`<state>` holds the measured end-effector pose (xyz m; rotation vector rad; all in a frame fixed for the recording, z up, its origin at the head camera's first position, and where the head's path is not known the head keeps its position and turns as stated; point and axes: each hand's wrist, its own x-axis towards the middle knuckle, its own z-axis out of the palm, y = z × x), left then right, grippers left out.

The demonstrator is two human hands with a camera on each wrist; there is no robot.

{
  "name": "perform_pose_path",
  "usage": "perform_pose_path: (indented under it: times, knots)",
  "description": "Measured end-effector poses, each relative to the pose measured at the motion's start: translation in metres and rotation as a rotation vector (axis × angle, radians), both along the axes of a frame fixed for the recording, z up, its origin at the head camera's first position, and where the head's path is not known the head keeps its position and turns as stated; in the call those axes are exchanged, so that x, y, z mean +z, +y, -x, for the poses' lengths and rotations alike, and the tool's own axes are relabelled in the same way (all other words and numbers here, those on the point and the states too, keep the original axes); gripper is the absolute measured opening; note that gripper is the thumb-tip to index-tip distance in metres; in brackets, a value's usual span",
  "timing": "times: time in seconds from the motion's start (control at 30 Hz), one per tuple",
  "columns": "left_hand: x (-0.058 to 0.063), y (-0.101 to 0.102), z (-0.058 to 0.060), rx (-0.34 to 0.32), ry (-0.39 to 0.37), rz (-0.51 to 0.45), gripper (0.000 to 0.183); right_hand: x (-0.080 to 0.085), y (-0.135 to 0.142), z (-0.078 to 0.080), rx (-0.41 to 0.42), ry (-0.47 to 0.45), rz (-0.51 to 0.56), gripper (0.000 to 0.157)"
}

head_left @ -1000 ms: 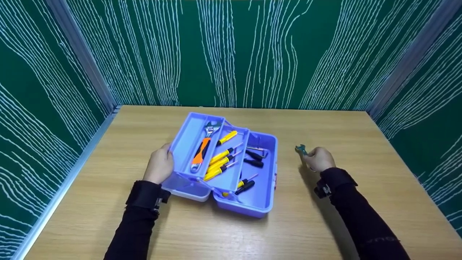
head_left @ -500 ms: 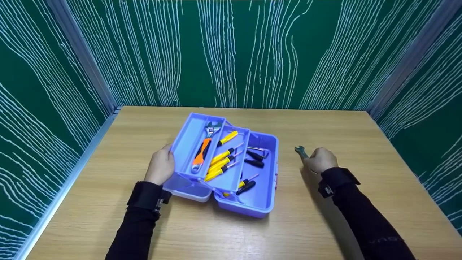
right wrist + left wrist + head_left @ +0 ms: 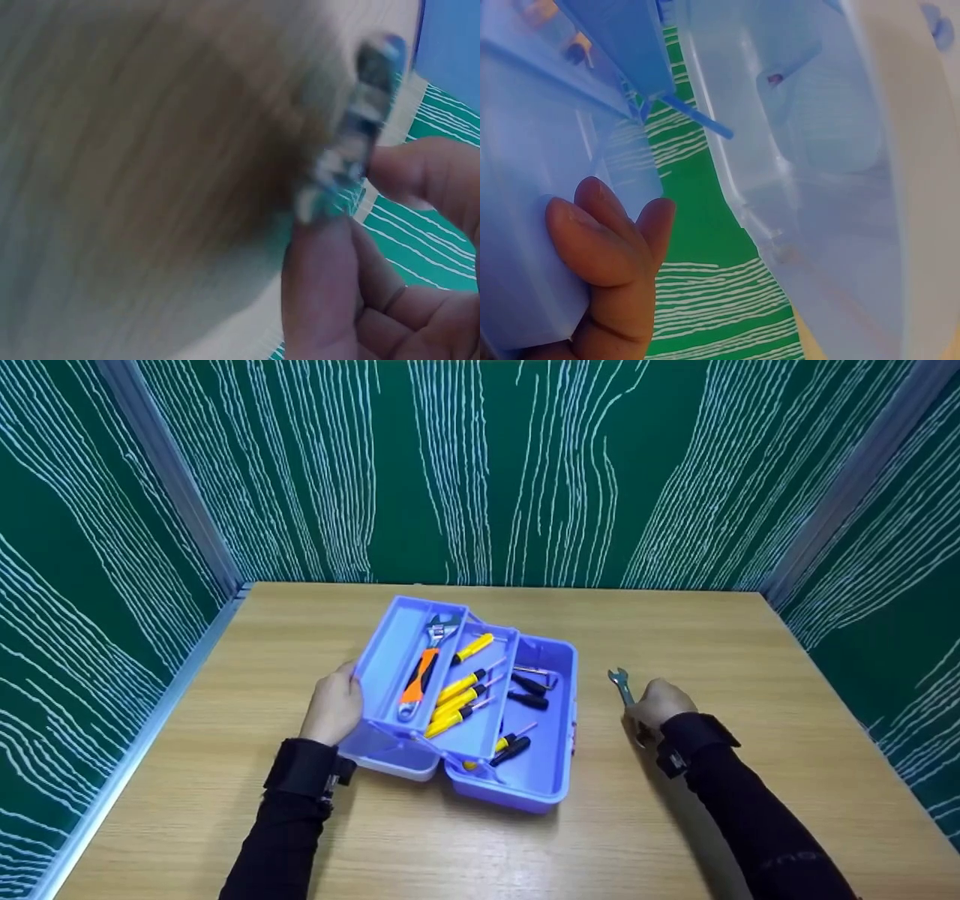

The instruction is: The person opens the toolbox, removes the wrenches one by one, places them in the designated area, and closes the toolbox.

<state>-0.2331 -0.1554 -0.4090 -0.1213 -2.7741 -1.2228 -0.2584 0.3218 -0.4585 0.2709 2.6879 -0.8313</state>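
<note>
A purple-blue plastic toolbox (image 3: pixel 545 757) stands opened out on the table, its trays raised in steps. At its left side, my left hand (image 3: pixel 331 708) grips the upper tray (image 3: pixel 384 652); the left wrist view shows fingers (image 3: pixel 604 251) bent against the tray's outer wall. Right of the box, my right hand (image 3: pixel 663 706) pinches a small metal wrench (image 3: pixel 622 685) between thumb and fingers. The wrench's open end points away from me, and the hand hides part of its shaft. In the right wrist view, the wrench (image 3: pixel 352 127) is blurred.
An adjustable wrench (image 3: pixel 422 671) with an orange and black handle lies in the upper tray. Several yellow-handled screwdrivers (image 3: pixel 457 701) fill the middle tray. Black-handled tools (image 3: pixel 529 700) lie in the bottom. Green panels (image 3: pixel 525 472) with white lines enclose the wooden table (image 3: pixel 712 645).
My right hand has turned and shifted slightly toward me, so the small wrench points more steeply away and shows more of its shaft. The left hand and toolbox stay nearly still.
</note>
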Motion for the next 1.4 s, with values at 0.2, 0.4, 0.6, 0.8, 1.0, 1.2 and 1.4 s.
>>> perform_pose_path:
  times: [0.2,0.4,0.6,0.8,1.0,1.2,1.4]
  knots:
    - [-0.002,-0.001,0.000,-0.003,0.007,0.008,0.042,-0.004,-0.002,0.000,0.019,0.004,-0.018,0.023]
    - [-0.002,-0.001,-0.001,0.010,0.030,0.013,0.041,-0.003,-0.003,0.000,0.001,0.019,0.025,0.018]
    - [-0.001,-0.001,-0.002,0.015,0.026,0.013,0.041,0.008,-0.015,-0.006,-0.020,0.190,0.077,0.040]
    - [0.000,0.000,-0.001,0.014,0.025,0.003,0.042,0.020,-0.037,-0.017,-0.015,0.336,0.262,0.060]
    - [-0.002,0.000,-0.001,0.017,0.022,0.000,0.042,0.022,-0.067,-0.027,0.010,0.378,0.354,0.066]
    - [-0.003,0.000,-0.002,0.013,0.027,0.007,0.042,0.012,-0.090,-0.035,0.052,0.356,0.427,0.063]
    - [-0.002,0.001,-0.002,0.021,0.066,0.017,0.041,0.001,-0.099,-0.039,0.060,0.342,0.464,0.054]
